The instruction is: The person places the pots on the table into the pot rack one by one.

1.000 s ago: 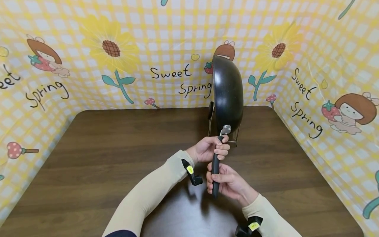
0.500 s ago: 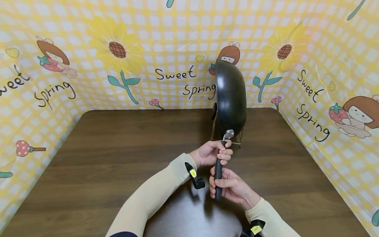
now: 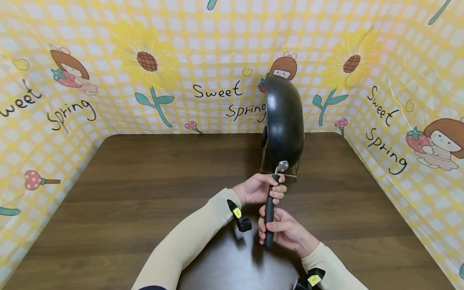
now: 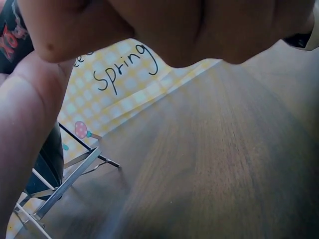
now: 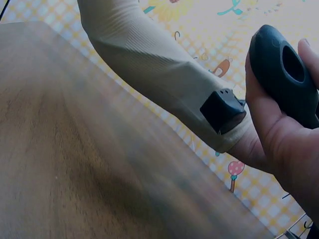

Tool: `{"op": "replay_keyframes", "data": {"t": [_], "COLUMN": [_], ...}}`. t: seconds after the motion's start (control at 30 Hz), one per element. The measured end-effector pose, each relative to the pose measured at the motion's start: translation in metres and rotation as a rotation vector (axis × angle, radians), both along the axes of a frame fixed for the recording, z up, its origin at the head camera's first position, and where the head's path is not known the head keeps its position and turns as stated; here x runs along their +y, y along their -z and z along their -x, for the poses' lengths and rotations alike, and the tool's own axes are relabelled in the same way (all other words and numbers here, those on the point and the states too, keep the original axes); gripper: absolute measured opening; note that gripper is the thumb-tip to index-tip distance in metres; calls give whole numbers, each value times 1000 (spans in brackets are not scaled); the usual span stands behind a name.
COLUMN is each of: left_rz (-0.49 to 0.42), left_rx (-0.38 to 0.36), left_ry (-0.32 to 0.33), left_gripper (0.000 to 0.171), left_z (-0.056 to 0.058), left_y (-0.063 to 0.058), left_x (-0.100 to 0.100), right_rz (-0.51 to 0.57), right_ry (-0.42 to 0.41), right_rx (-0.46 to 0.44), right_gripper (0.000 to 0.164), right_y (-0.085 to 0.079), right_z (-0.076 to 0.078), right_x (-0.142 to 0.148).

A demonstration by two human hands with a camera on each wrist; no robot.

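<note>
A black wok (image 3: 284, 121) stands on its side in the head view, its bowl upright with the rim to the left. Its long black handle (image 3: 270, 213) points down toward me. My left hand (image 3: 261, 188) grips the handle near the riveted metal bracket (image 3: 282, 165). Lower down, my right hand (image 3: 286, 229) holds the same handle near its end, with the thumb laid across it. The handle's end (image 5: 279, 69), with its hanging hole, shows close up in the right wrist view. Behind the wok's lower edge is a wire rack (image 4: 70, 184); whether the wok rests in it is hidden.
A brown wooden table (image 3: 145, 177) spreads under everything. Yellow checked cloth (image 3: 217, 48) walls in its back and sides. A small black part (image 3: 264, 137) shows at the rack's left, partly behind the wok; its kind is unclear.
The whole head view has shifted slightly right and down. Both hands keep their hold on the wok's handle, and the wok appears slightly lower against the cloth.
</note>
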State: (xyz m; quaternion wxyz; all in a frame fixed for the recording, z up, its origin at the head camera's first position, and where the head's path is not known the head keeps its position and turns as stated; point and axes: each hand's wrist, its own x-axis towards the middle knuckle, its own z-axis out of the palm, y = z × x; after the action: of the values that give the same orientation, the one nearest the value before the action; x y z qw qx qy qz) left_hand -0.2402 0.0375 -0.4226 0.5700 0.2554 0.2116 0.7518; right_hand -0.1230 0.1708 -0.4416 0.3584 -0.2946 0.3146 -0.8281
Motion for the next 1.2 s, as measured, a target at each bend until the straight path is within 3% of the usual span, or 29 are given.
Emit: {"op": "replay_keyframes", "data": {"t": [0.17,0.33,0.6,0.83,1.0,1.2], "left_rz": [14,45,98,111,184,319], "left_rx": [21,75,102,179,206,384], "left_ry": [-25,-93,-173,-173,-184,-234], "left_gripper": [18,16,29,25,44,64], "left_z": [-2,-4,-5,-1,0,-1], "left_y": [2,3,4,4,1,-5], "left_x": [-1,-4,-9,-19,-32,-63], "right_rz": [2,6,-4,-103,-215,-397], "right_ry": [-8,-16,-44,-67,-71,-61], "right_rx": [-11,-30,-43,-22,16,173], "right_gripper": [19,17,20,28,33,34], "right_y": [3,5,6,3,-6,-18], "right_z": [1,2,7,13,17,22], "right_x": [2,2,5,20,36,54]}}
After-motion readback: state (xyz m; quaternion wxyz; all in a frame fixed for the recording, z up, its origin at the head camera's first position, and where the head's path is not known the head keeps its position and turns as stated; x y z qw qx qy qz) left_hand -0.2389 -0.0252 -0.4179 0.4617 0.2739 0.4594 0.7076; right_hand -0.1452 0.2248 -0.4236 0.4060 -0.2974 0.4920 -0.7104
